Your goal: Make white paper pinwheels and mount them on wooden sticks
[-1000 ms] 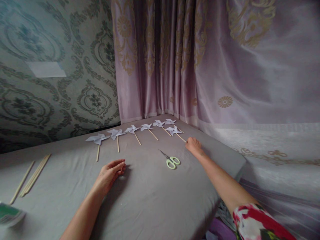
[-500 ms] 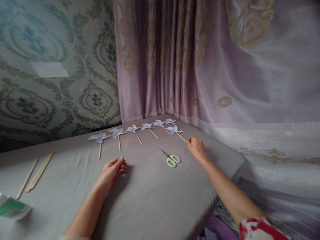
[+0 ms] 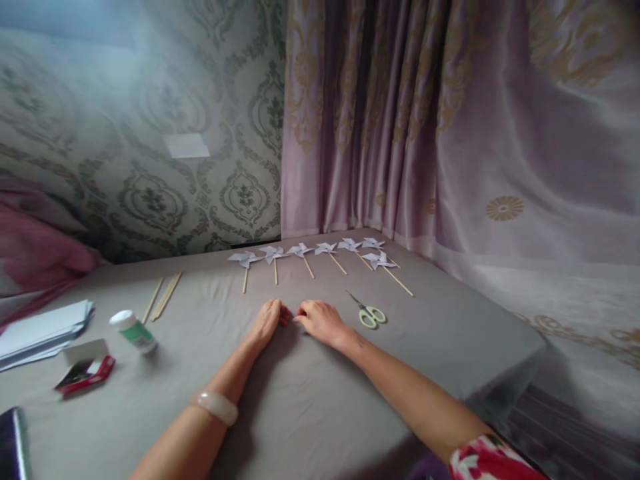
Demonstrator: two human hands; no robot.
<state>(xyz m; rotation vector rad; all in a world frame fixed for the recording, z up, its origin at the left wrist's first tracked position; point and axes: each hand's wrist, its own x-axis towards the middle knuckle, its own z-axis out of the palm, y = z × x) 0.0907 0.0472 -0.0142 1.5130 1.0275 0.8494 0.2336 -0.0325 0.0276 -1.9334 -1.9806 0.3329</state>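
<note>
My left hand (image 3: pixel 267 321) rests on the grey sheet (image 3: pixel 320 393), fingers loosely stretched forward, holding nothing I can see; a small red spot shows at its fingertips. A pale bangle (image 3: pixel 216 407) circles that wrist. My right hand (image 3: pixel 323 321) lies flat just to its right, fingers pointing left, almost touching the left hand. Beyond both hands lies a row of several white paper pinwheels (image 3: pixel 300 251) on wooden sticks. Green-handled scissors (image 3: pixel 369 315) lie just right of my right hand.
Spare wooden sticks (image 3: pixel 163 297) lie at the left, with a white and green glue bottle (image 3: pixel 133 331), a red and white box (image 3: pixel 85 373), stacked white paper (image 3: pixel 43 328) and a dark phone (image 3: pixel 10 443). Curtains (image 3: pixel 450 133) hang behind; the bed's edge drops off at right.
My right hand has left the rightmost pinwheel's stick and drawn back beside my left hand. The view has swung left, so the glue bottle, box and paper now show.
</note>
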